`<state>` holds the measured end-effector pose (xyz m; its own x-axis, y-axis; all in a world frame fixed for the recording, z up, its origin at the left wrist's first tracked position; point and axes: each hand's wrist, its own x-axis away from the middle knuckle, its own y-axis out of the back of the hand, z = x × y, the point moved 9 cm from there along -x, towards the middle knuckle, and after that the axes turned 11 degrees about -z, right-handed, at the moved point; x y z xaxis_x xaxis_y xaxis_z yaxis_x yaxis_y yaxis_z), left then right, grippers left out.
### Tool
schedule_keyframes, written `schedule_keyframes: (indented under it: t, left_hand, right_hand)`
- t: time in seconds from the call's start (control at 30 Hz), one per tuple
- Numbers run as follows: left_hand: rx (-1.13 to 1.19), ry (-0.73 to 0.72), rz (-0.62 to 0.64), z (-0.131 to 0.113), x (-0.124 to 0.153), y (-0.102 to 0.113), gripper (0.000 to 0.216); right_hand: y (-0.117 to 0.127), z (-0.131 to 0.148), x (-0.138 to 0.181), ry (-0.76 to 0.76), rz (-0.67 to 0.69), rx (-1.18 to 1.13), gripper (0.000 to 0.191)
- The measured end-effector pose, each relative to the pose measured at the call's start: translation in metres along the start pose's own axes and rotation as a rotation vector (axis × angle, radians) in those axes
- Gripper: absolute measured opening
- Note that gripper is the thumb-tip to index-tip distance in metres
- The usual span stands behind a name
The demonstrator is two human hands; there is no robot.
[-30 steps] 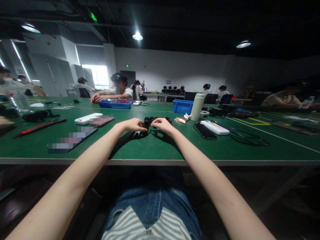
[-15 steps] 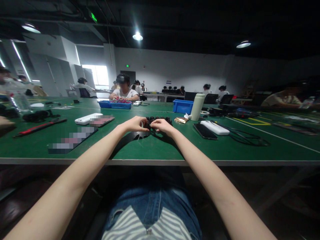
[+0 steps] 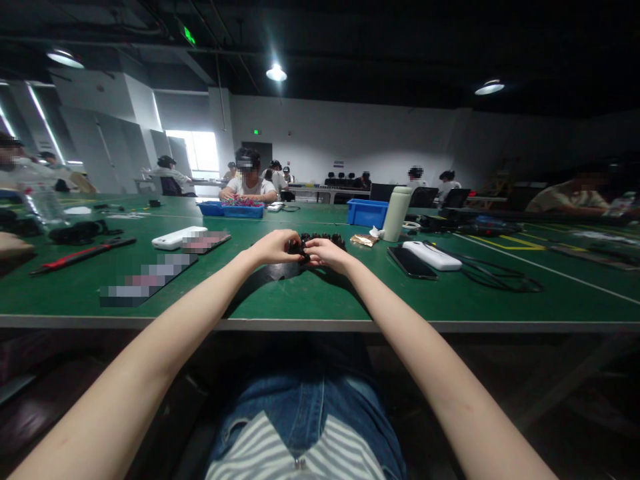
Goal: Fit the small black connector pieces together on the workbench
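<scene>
Over the table, my left hand [image 3: 274, 248] curls its thumb and fingers round a small black piece [image 3: 298, 249]. From the other side my right hand [image 3: 327, 256] pinches the same piece, fingertips nearly meeting those of the left. The piece is too dark and small to name. Just behind my hands lies a bunch of black, spiky-edged things [image 3: 324, 237], partly hidden by the right hand. Beneath the left hand a dark, shiny patch [image 3: 281, 272] shows on the tabletop; whether it is an object or a shadow is unclear.
The green table [image 3: 300, 303] carries a phone [image 3: 411, 263], a white power bank [image 3: 432, 256], a cable [image 3: 505, 280], a pale green bottle [image 3: 397, 215] and a blue bin [image 3: 367, 213]. Leftward lie a red-black tool [image 3: 83, 256] and a white device [image 3: 179, 237]. A person [image 3: 249, 180] sits opposite by blue trays [image 3: 243, 211].
My right fingertips have shifted slightly rightward and down, and more of the black piece shows between my hands. The left hand has moved only a little. The view has shifted slightly.
</scene>
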<state>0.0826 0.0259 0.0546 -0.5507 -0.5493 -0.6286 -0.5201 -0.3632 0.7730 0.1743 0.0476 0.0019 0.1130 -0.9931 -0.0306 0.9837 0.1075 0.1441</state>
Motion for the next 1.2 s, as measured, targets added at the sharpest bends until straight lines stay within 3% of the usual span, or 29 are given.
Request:
schedule_keyframes:
  t: [0.53, 1.0, 1.2]
  left_hand:
    - [0.016, -0.150, -0.160, -0.012, -0.002, 0.001, 0.031]
    - [-0.026, -0.153, -0.175, -0.008, -0.002, -0.004, 0.035]
    - [0.006, -0.167, -0.208, -0.011, -0.003, 0.002, 0.039]
  right_hand:
    - [-0.003, 0.001, -0.004, 0.005, 0.066, -0.143, 0.020]
    - [0.009, 0.001, -0.012, 0.051, -0.044, -0.182, 0.034]
    - [0.006, 0.005, -0.008, 0.021, -0.014, -0.263, 0.017]
